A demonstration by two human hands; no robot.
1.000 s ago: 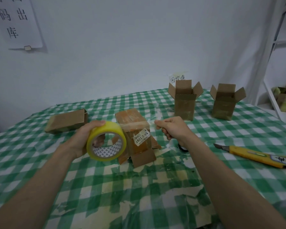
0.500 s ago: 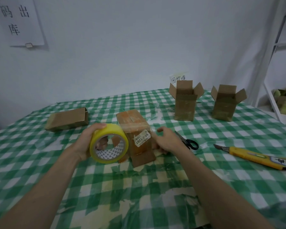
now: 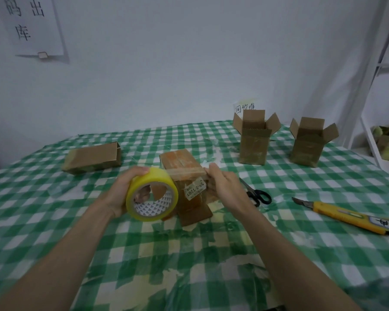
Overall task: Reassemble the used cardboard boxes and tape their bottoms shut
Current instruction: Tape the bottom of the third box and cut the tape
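Table (image 3: 323,254), covered in green checked cloth: it carried everything you worked with. Two finished boxes (image 3: 255,140), upright with top flaps open, stood at the far right, well apart from your hands. One flat box (image 3: 92,157) lay at the far left, not yet rebuilt. The box in hand (image 3: 184,176) stood at centre, bottom end up, a white label on its near face. Roll of tape (image 3: 152,194), yellow: your left hand (image 3: 121,191) gripped it, fingers curled over the rim, just beside the box. A strip ran from the roll across the box's upper near edge. Your right hand (image 3: 222,185) lay with fingers extended against the box's right side, pressing the strip's free end down; half a second earlier that hand was lower and nearer the table, and a second earlier it pinched the end in the air. Judged so, the strip was now anchored and wanted cutting. Knife (image 3: 355,217), yellow, and scissors (image 3: 257,195), black-handled, lay to the right, untouched.
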